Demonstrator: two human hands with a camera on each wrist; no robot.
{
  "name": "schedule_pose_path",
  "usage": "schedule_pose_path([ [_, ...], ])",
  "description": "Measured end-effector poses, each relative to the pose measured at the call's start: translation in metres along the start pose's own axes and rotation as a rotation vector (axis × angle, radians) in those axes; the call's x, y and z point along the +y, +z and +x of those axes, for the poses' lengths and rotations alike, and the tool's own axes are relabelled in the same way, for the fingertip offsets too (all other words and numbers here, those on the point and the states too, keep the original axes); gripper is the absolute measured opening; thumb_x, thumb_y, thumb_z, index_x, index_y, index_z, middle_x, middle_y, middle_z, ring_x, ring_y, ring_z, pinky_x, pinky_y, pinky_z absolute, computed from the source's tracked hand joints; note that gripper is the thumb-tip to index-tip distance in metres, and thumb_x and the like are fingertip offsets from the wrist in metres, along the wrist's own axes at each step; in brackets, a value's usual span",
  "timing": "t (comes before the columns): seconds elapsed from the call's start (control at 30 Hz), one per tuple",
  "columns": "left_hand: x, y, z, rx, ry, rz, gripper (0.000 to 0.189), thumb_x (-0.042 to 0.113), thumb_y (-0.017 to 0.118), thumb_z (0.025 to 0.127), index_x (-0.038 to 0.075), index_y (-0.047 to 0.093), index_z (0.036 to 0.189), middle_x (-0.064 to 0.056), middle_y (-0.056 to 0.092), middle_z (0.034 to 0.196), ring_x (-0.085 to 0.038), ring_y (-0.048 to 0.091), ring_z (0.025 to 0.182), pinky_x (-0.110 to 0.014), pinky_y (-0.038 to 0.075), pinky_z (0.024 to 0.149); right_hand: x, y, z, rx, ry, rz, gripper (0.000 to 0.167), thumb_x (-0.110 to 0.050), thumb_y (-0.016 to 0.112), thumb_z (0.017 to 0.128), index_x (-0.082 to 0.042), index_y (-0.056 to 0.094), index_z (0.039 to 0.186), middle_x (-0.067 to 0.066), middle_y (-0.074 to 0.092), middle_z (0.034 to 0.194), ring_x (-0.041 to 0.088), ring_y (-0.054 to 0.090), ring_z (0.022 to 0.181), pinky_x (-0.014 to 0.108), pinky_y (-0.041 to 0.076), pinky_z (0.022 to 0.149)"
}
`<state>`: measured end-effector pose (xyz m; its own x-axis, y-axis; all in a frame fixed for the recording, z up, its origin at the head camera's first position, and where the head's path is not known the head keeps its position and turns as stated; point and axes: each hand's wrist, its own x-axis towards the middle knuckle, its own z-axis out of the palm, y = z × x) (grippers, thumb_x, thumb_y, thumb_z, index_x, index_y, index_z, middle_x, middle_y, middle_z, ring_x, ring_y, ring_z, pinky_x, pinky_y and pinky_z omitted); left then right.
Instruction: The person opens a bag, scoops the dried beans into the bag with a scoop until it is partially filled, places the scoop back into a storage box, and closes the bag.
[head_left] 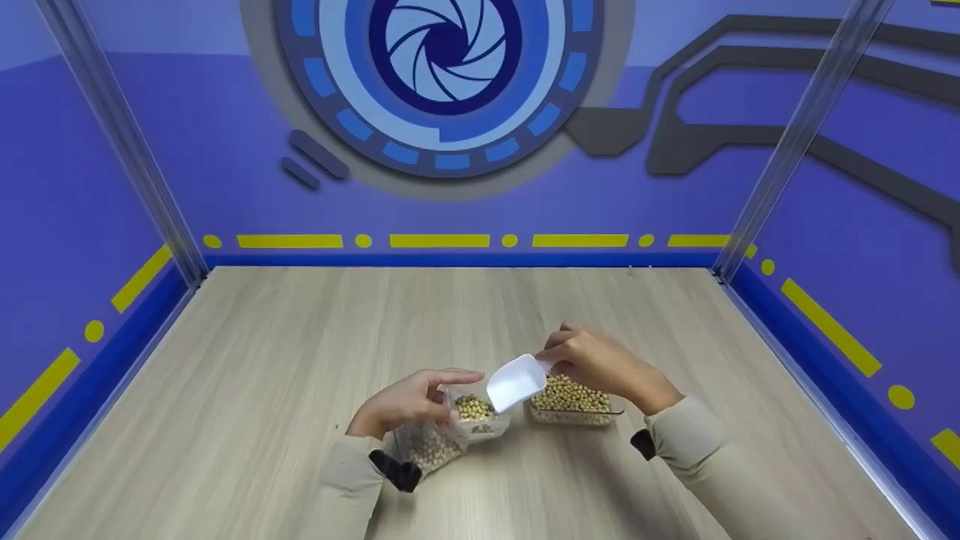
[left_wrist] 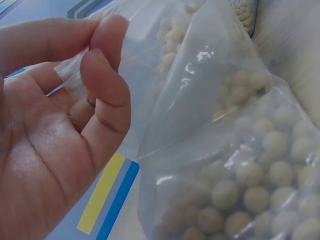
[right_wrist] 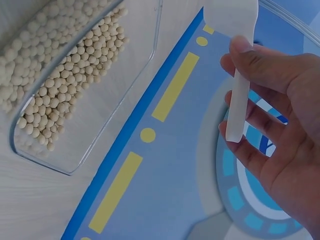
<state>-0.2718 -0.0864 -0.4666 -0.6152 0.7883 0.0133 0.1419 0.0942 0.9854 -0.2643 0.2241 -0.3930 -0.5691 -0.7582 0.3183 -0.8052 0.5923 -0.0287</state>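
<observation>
A clear plastic bag (left_wrist: 200, 145) of round, pale-yellow beans (left_wrist: 250, 200) lies on the table with its mouth spread. My left hand (head_left: 409, 405) pinches the bag's edge; in the left wrist view the curled fingers (left_wrist: 107, 90) have the film between them. My right hand (head_left: 596, 364) grips the handle of a white plastic scoop (head_left: 517, 382), whose tilted bowl is over the right side of the bag's mouth. In the right wrist view the handle (right_wrist: 239, 107) runs beneath the thumb and across the fingers. Below the right hand is a clear rectangular container (head_left: 574, 420), holding more of these beans.
Bag and container stand side by side on a wood-grain table (head_left: 300, 330). Blue panels (head_left: 465, 217) with yellow marks rise at the back and both sides, joined by metal corner posts (head_left: 802, 135). Black straps (head_left: 395, 471) are at the sleeve cuffs.
</observation>
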Motion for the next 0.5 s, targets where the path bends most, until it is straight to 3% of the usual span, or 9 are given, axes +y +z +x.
schedule_pose_path([
  [0.5, -0.002, -0.002, 0.0, -0.007, 0.025, 0.025, 0.067, -0.015, 0.052, 0.083, 0.004, 0.04, 0.146, -0.021, 0.033, 0.153, -0.003, 0.059, 0.067, -0.02, 0.049, 0.062, 0.016, -0.002, -0.014, 0.05, 0.021, -0.012, 0.024, 0.002, 0.079, 0.07, -0.004, 0.077, 0.093, 0.006, 0.071, 0.086, 0.021, 0.063, 0.079, 0.032, 0.055, 0.067],
])
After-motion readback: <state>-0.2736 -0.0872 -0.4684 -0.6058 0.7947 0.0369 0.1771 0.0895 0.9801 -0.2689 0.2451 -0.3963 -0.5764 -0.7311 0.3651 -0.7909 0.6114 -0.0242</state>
